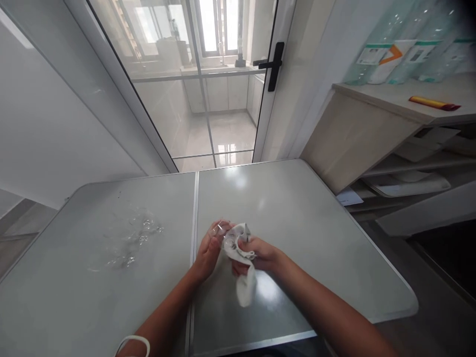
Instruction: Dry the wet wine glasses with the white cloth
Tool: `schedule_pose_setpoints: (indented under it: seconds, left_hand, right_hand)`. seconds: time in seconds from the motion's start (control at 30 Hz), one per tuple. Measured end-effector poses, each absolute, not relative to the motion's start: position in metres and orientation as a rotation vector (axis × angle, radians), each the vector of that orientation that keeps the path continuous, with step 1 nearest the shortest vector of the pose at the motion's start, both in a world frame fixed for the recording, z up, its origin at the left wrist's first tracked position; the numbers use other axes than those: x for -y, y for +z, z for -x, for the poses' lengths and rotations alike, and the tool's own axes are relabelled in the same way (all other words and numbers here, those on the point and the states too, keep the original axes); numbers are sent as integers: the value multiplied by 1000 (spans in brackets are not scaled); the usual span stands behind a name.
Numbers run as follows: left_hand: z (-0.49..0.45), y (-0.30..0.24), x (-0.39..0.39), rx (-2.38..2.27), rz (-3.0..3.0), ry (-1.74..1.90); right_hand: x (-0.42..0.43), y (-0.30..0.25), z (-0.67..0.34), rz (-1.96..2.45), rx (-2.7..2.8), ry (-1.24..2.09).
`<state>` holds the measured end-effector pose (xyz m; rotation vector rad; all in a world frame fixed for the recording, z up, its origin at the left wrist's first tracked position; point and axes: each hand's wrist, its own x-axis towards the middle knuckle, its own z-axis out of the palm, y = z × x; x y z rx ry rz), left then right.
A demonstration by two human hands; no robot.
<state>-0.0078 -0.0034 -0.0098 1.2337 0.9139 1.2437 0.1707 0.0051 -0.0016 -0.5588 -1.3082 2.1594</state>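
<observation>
My left hand [209, 252] has its fingers wrapped round a small clear, see-through piece [220, 228]; its exact kind is hard to make out. A crumpled white cloth [241, 258] is bunched in my right hand [258, 252], pressed against the clear piece from the right. One end of the cloth hangs down toward the tabletop. Both hands are close together above the right half of the table, just right of its seam. On the left half lie several clear, glossy transparent things [143, 228], whose outlines mostly blend into the surface.
The grey-green folding table [297, 198] has a metal edge and a centre seam. Behind it stands a glass door [230, 99] with a black handle [275, 67]. To the right, a wooden shelf [334, 129] bears clear bottles [401, 59] and a yellow-red packet [433, 103].
</observation>
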Motion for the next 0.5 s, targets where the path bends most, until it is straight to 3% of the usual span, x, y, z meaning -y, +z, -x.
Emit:
schedule_pose_setpoints:
  seconds: [0.1,0.3,0.37,0.5]
  left_hand:
    - [10,-12,-3,-852,-1193,1203]
    - [12,-18,-10,-1211,-1225,1253]
    - [14,-19,-10,-1182,-1147,1238]
    - [15,-21,-10,-1093,-1062,1206]
  right_hand:
    - [-7,-1,-171,591,1263,2159]
    - [-14,-1,-172,1252,1829,964]
    - [-15,-3,-173,1242,1823,1052]
    - [-16,-5,-176,1060,1366,1682]
